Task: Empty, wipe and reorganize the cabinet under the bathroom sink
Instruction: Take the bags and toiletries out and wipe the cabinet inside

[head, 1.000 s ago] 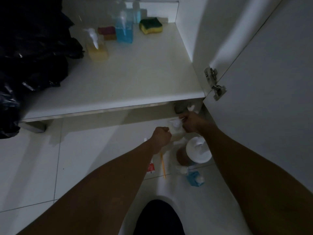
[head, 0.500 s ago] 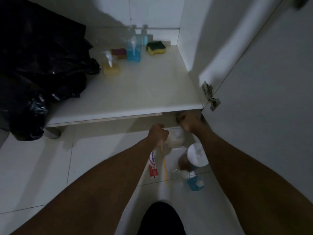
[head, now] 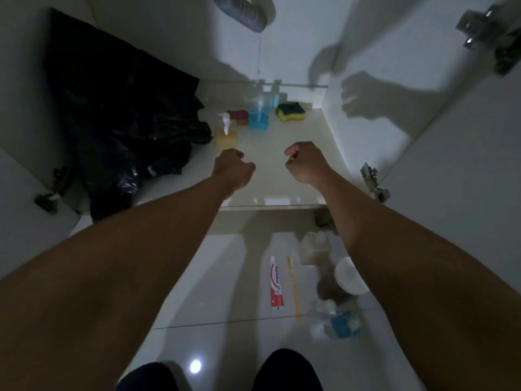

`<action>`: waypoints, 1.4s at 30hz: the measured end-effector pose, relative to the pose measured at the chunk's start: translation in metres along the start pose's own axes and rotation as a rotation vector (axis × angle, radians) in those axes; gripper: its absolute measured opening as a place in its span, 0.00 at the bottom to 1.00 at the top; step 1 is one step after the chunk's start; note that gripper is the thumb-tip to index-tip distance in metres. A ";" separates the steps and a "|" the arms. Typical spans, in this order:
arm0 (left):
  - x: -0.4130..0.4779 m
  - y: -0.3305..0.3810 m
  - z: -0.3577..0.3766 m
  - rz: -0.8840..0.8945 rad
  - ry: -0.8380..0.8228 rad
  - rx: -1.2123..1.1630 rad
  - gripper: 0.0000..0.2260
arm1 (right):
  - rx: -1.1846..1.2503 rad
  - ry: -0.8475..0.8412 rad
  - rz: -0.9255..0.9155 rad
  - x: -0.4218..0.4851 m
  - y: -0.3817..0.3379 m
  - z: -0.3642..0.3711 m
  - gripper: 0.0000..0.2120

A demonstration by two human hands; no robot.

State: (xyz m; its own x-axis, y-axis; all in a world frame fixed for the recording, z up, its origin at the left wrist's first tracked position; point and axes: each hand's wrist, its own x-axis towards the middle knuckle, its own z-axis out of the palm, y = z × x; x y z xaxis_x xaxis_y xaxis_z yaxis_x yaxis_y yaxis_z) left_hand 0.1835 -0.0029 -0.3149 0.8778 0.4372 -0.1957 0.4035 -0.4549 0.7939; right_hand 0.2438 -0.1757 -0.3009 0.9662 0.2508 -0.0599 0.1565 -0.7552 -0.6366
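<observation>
The cabinet shelf (head: 282, 176) is white and lit from the front. At its back stand a yellow pump bottle (head: 225, 134), a blue pump bottle (head: 258, 114), a red sponge (head: 238, 117) and a yellow-green sponge (head: 290, 111). A black rubbish bag (head: 121, 131) fills the left side. My left hand (head: 232, 170) and my right hand (head: 306, 162) hover over the shelf's front half, fingers curled, holding nothing. On the floor lie a toothpaste tube (head: 276, 283), a toothbrush (head: 294, 286), a white container (head: 314, 246), a white-lidded jar (head: 348, 275) and a small blue bottle (head: 342, 324).
The open cabinet door (head: 465, 221) stands on the right, with hinges (head: 372, 180) at its edge. A grey drain hose (head: 242, 9) hangs at the top. White floor tiles (head: 220, 277) spread below the shelf. My knees (head: 287, 371) are at the bottom edge.
Both hands have left the white container on the floor and risen over the cabinet shelf. The view has tilted up into the cabinet.
</observation>
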 end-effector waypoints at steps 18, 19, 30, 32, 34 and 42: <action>0.179 -0.018 0.018 0.127 0.152 0.306 0.42 | -0.047 0.071 0.015 0.183 0.015 0.091 0.34; 0.188 -0.018 0.018 0.094 0.133 0.293 0.45 | -0.039 0.076 0.015 0.195 0.012 0.092 0.35; 0.241 -0.023 0.009 0.067 0.094 0.285 0.46 | 0.109 0.012 0.034 0.293 -0.021 0.086 0.56; 0.246 -0.022 0.007 0.053 0.074 0.282 0.48 | 0.072 -0.068 0.086 0.298 -0.026 0.080 0.56; 0.247 -0.017 0.002 0.048 0.049 0.288 0.48 | -0.003 -0.112 0.103 0.298 -0.027 0.074 0.55; 0.226 0.000 0.003 0.118 0.014 0.343 0.36 | -0.091 0.165 -0.039 0.288 -0.006 0.090 0.45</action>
State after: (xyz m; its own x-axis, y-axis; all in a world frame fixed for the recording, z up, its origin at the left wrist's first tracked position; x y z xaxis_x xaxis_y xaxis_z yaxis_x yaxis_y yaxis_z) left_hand 0.3824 0.0937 -0.3609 0.9208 0.3756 -0.1049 0.3650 -0.7355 0.5708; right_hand 0.5022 -0.0443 -0.3831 0.9783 0.1839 0.0950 0.2051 -0.8001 -0.5637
